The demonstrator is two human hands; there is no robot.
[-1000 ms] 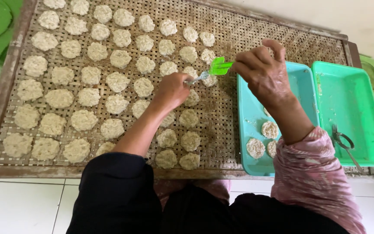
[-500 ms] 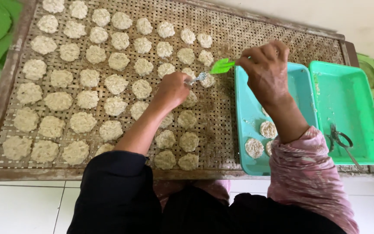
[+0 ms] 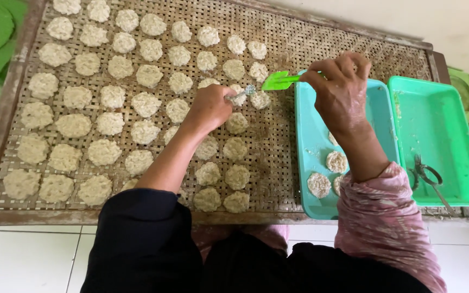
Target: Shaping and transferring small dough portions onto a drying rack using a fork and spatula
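Since the earlier frame, left hand (image 3: 210, 108) had edged slightly toward 9 o'clock; right hand (image 3: 340, 89) held its place. Left hand: closed on a small metal fork (image 3: 245, 91), tines touching a pale patty (image 3: 239, 97) on the woven bamboo tray (image 3: 278, 157). Right hand: closed on a green spatula (image 3: 279, 81), blade at 9 o'clock, just beside the fork. Teal tray (image 3: 310, 135) under the right wrist, three patties at its 6 o'clock end. Green tray (image 3: 435, 130) at 3 o'clock, metal utensil inside.
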